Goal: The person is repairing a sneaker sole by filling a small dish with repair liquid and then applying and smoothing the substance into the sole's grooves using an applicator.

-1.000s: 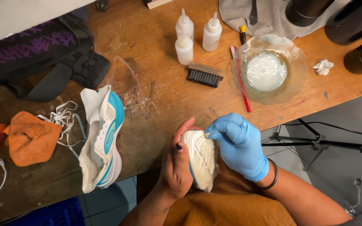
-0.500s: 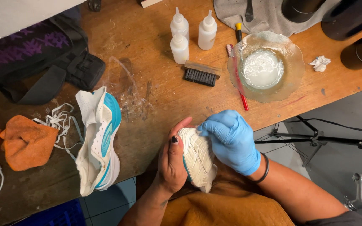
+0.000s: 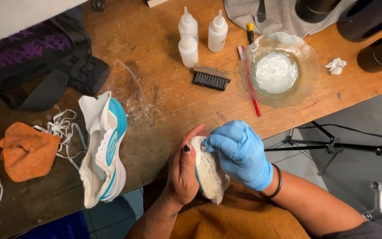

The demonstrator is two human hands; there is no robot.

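The left hand point(image 3: 183, 170), bare, cups a white shoe point(image 3: 208, 170) from the side, sole up, just off the near edge of the worktop point(image 3: 164, 102) and over an orange cloth on the lap point(image 3: 239, 223). Its fingers are wrapped around the shoe's edge, thumb lying along the sole. The right hand point(image 3: 239, 152), in a blue glove, presses its bunched fingers onto the toe end of the sole; whether they pinch a small wipe there cannot be told.

To do the rubbing well, it seems best to hold the shoe firm in the left hand so it does not twist, and to work in short strokes along the tread grooves with steady pressure.

The glass bowl point(image 3: 308, 66) of white liquid, a red toothbrush point(image 3: 249, 84) on its rim and a bristle brush point(image 3: 211, 77) lie well apart up the worktop. The second shoe point(image 3: 105, 150) rests on its side to the left, beside loose laces point(image 3: 60, 128).
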